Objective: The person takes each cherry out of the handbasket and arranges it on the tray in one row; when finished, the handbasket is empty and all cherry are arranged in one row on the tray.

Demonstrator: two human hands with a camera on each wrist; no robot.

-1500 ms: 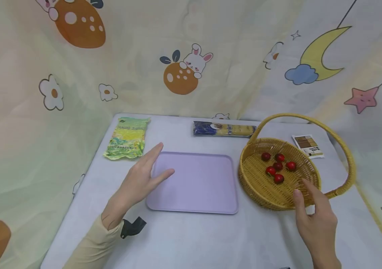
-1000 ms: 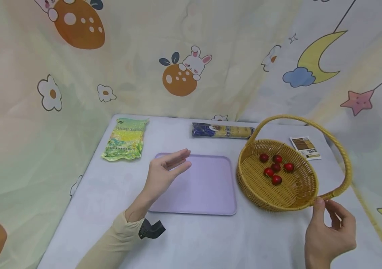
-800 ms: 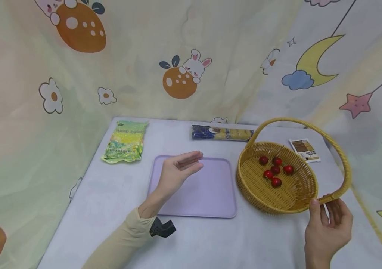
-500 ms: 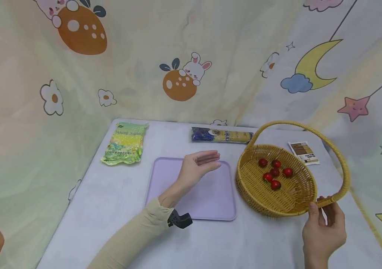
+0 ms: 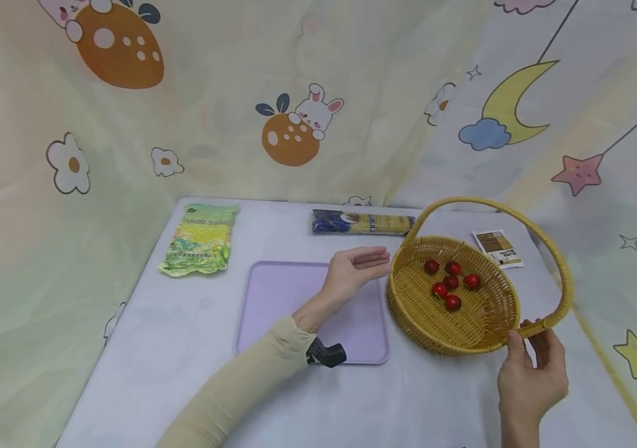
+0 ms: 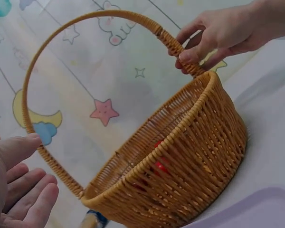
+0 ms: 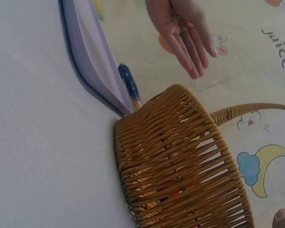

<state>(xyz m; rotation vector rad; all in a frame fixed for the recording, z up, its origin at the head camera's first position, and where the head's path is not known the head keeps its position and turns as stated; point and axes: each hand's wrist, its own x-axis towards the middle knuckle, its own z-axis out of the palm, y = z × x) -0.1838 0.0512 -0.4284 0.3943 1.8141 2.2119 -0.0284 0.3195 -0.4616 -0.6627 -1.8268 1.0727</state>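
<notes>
A round wicker basket (image 5: 427, 341) with a tall arched handle stands on the table's right side. Several small red round fruits (image 5: 452, 303) lie in it; the left wrist view shows only bits of red inside. My right hand (image 5: 531, 376) holds the near right foot of the handle, thumb on one side and fingers on the other, as the left wrist view (image 6: 228, 31) confirms. My left hand (image 5: 354, 272) hovers over the tray's right edge, fingers extended, by the basket's left rim. In the right wrist view that hand (image 7: 183, 31) appears apart from the basket.
A lilac tray (image 5: 281, 305) lies left of the basket. Behind are a green-yellow packet (image 5: 199, 241), a long blue and yellow package (image 5: 363, 222) partly behind the basket handle, and a small white and brown sachet (image 5: 497, 249). A printed cloth backdrop (image 5: 228, 74) rises behind the table.
My left hand has moved right across the tray to the basket's left side. My right hand has gone from over the basket's rim to the handle's foot and taken hold there.
</notes>
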